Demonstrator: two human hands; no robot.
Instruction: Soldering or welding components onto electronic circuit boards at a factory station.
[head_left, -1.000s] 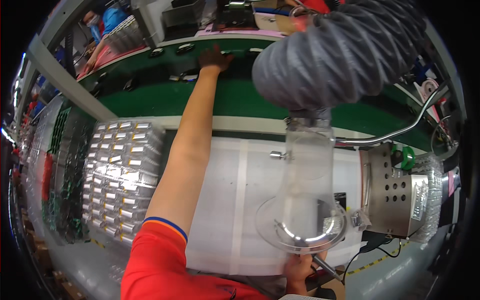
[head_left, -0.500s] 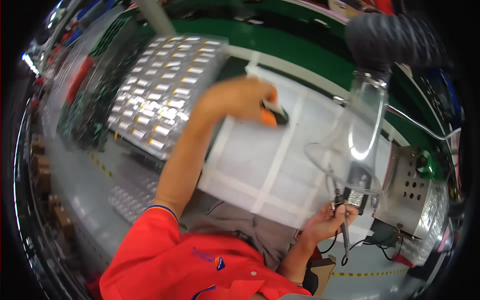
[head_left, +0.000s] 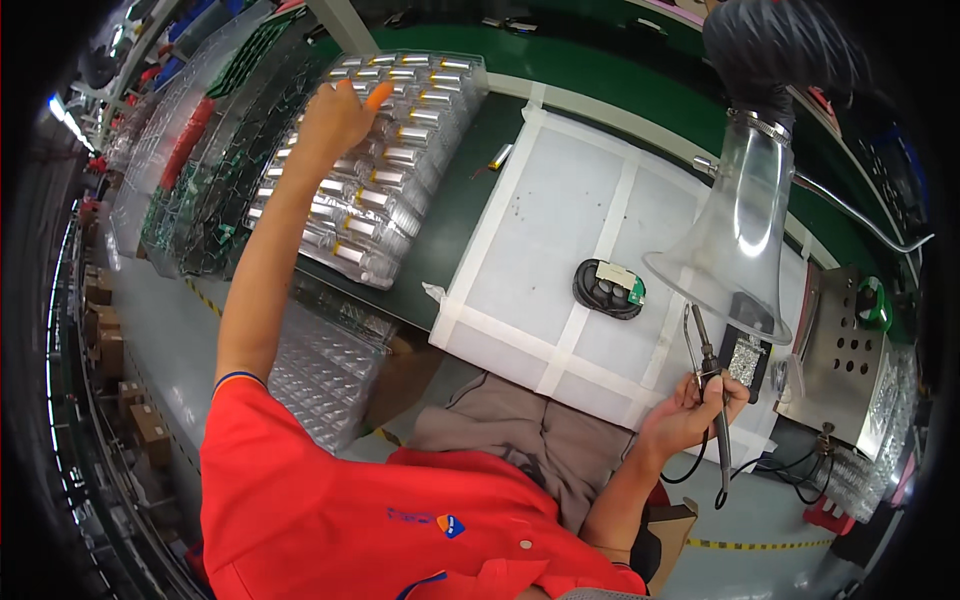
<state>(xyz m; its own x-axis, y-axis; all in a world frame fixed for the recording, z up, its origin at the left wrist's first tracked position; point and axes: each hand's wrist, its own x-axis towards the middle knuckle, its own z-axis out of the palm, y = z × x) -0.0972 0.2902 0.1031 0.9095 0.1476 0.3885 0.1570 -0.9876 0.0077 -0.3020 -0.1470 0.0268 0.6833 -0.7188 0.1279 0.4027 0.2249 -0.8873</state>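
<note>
My left hand (head_left: 342,122), orange finger covers on its thumb and a fingertip, reaches over the clear plastic tray (head_left: 432,175) of small silver battery cells at the left. Its thumb and finger stand apart, with nothing visible between them; the other fingers are partly hidden. My right hand (head_left: 700,408) is closed around a soldering iron (head_left: 711,362), tip pointing away from me, beneath the clear fume hood (head_left: 745,215). On the white taped mat (head_left: 540,215) lies a black oval part (head_left: 605,300) with a small green circuit board. One loose cell (head_left: 501,156) rests left of the mat.
Beside the right hand sits a black holder (head_left: 745,360) with metal shavings. A perforated metal box (head_left: 840,360) stands at the right, with cables below it. Trays of green circuit boards (head_left: 215,195) are at the far left. A black hose (head_left: 785,55) joins the hood.
My left hand has let go of the black oval part, now on the mat, and moved left over the cell tray. The right hand keeps the soldering iron. The view has shifted slightly.
</note>
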